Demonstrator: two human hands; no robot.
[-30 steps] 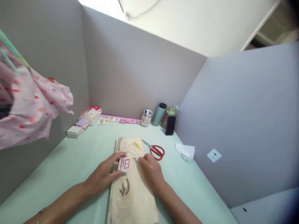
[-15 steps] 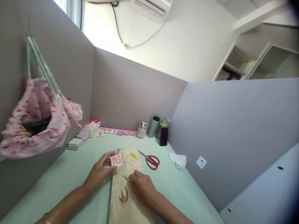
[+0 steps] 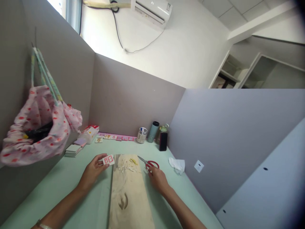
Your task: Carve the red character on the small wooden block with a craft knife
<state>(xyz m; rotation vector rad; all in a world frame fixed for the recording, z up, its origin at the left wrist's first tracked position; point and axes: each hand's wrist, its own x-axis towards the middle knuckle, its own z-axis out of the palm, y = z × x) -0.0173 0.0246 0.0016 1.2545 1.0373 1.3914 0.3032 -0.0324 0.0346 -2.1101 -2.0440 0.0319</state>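
My left hand (image 3: pixel 93 168) pinches a small white square block (image 3: pixel 108 160) with red character-like marks on its face, just left of the wooden board's far end. My right hand (image 3: pixel 157 178) is right of the board, its fingers curled at the near handle loop of the red-handled scissors (image 3: pixel 152 164). The fingertips overlap that loop; whether they grip it or a thin tool is hidden. The scissors lie on the table, their points toward the board. Pale shavings (image 3: pixel 128 169) and yellow scraps (image 3: pixel 133 161) are on the wooden board (image 3: pixel 131 213).
A row of small marked tiles (image 3: pixel 113 137) lines the back of the green table (image 3: pixel 92 203). A tin (image 3: pixel 142 135), a blue tumbler (image 3: pixel 153 132) and a black phone-like object (image 3: pixel 163 141) stand back right. Crumpled tissue (image 3: pixel 177 165) lies right; a polka-dot bag (image 3: pixel 40 127) hangs left.
My left hand has carried the block left, off the board. My right hand has moved from over the board to the scissors, and the thin tool it held no longer shows.
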